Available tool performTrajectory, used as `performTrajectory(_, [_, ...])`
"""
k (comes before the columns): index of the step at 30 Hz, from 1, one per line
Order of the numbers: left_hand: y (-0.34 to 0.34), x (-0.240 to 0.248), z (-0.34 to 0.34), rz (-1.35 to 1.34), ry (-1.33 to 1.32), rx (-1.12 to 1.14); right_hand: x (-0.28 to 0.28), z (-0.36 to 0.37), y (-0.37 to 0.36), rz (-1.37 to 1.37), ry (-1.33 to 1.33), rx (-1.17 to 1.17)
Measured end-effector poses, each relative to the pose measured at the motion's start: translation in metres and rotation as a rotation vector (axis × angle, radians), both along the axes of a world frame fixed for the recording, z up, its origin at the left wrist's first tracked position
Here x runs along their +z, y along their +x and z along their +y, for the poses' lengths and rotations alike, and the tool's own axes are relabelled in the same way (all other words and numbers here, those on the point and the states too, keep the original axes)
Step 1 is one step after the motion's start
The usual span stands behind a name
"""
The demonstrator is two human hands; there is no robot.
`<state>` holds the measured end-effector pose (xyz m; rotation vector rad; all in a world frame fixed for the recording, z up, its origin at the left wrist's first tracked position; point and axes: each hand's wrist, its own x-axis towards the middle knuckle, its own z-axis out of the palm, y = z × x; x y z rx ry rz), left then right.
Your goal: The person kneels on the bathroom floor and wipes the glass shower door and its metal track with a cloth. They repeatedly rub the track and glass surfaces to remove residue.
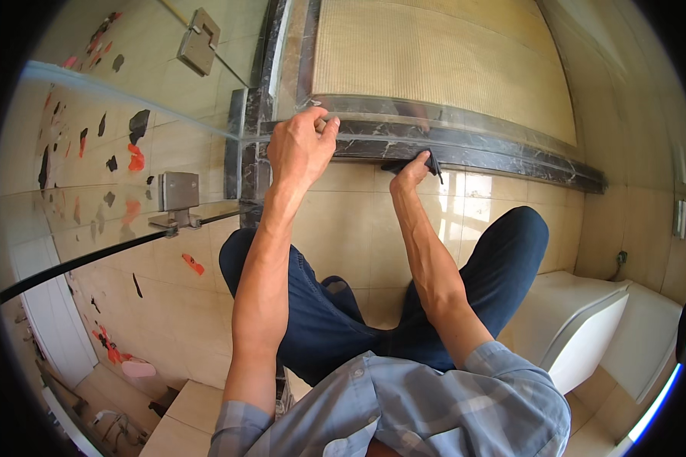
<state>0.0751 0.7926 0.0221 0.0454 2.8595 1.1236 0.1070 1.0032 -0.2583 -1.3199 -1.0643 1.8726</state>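
Note:
My left hand point(301, 146) is closed, its fingers curled together just above the dark marble sill point(373, 146), close to the glass panel's lower edge. A small pale scrap point(315, 102) shows by its fingertips; whether they grip it I cannot make out. Lower and to the right, my right hand point(411, 172) is closed on a crumpled black cloth-like piece point(434, 164), pressed at the near edge of the sill. Part of that piece sticks out on both sides of the fingers, with a thin tail hanging down. Its underside is hidden.
Beyond the sill lies a ribbed beige floor point(442, 53). Glass panels with metal hinges point(180, 192) stand at the left, before a tiled wall with black and red patches point(136, 158). A white toilet point(587, 327) is at the right. My bent knees point(514, 236) flank my arms.

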Motion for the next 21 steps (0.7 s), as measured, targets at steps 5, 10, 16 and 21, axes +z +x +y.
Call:
performTrajectory(5, [0.000,-0.007,-0.029,0.094,0.433,0.240,0.019,-0.116,-0.016,-0.162,-0.032,0.144])
performTrajectory(10, [0.010,0.019,-0.030,-0.023,0.766,0.348,0.035,-0.228,-0.036,-0.053,-0.148,0.183])
performTrajectory(16, [0.021,0.024,-0.041,-0.048,0.779,0.398,0.075,-0.303,-0.019,0.016,-0.407,0.545])
performTrajectory(21, [0.013,0.008,-0.042,-0.082,0.827,0.322,0.071,-0.303,-0.025,0.160,-0.612,0.660])
